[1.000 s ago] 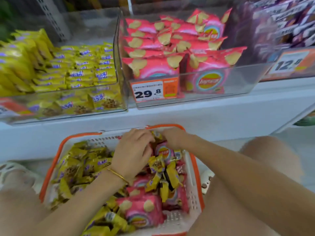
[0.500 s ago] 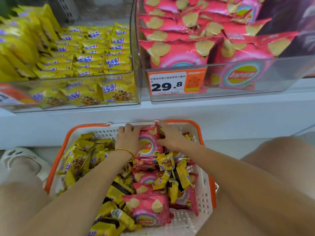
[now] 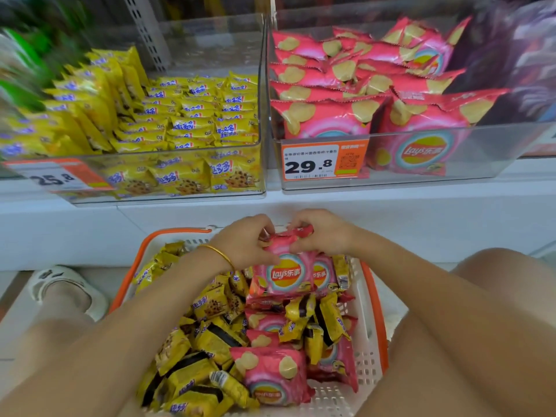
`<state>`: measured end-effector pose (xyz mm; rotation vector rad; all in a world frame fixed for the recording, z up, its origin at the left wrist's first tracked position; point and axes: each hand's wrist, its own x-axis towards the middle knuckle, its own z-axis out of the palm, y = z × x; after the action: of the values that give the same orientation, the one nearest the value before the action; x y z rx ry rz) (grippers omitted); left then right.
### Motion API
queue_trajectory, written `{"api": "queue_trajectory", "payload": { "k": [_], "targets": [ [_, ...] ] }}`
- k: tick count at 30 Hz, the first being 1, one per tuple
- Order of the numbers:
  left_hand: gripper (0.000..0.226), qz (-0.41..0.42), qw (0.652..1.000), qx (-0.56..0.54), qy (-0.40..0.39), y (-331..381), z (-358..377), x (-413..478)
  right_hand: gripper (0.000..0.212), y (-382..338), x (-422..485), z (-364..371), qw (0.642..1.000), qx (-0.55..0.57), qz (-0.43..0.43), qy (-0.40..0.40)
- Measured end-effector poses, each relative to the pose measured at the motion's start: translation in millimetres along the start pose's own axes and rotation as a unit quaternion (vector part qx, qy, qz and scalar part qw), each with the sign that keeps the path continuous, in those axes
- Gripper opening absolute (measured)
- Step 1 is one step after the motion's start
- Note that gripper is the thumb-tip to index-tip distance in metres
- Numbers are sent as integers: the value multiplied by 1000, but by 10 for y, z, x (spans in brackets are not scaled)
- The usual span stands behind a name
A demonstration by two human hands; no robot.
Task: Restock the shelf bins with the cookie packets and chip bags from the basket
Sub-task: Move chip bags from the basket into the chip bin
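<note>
the top edge of a pink foil chip bag (image 3: 282, 273) is pinched between the left hand (image 3: 245, 242) and right hand (image 3: 323, 231), above the white, orange-rimmed plastic basket (image 3: 371, 341).

I am watching the basket (image 3: 382, 341) sitting before the shelf (image 3: 421, 224): cookie packets (image 3: 207, 335) lying left in it, chip bags (image 3: 270, 374) right, left hand (image 3: 243, 245) and right hand (image 3: 322, 233) holding a chip bag (image 3: 282, 275) at its far end. Above, the cookie bin (image 3: 210, 34) is standing left of the chip bin (image 3: 346, 22).

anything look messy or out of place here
Nothing looks spilled or torn. The basket holds cookie packets and chip bags jumbled together, unsorted. In the cookie bin, the left-hand packets lean tilted while the rest lie in flat rows.
</note>
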<state>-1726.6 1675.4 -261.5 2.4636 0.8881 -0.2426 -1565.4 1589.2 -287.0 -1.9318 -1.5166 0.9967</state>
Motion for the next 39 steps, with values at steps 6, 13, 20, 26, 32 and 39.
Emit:
{"api": "queue_trajectory", "payload": {
  "k": [6,13,20,26,32,39],
  "targets": [
    [47,104,993,47,41,610,-562,-209,59,-490,-503,-568,993,-75,-76,-48],
    [58,250,951,-25,182,1410,-1165,-288,31,-846,-1161,-1369,985,-126,-47,106],
    [39,233,910,-49,339,1931,-1349,125,25,-683,-1569,-1997,910,161,71,376],
    [32,174,942,51,284,2259,-1302,614,52,-577,-1628,-2197,813,-31,101,572],
    [30,114,954,126,247,2468,-1256,1143,52,-506,-1298,-2274,799,-186,167,547],
    [72,39,966,224,121,2472,-1123,1625,57,-312,-807,-2493,821,-298,229,430]
  ]
}}
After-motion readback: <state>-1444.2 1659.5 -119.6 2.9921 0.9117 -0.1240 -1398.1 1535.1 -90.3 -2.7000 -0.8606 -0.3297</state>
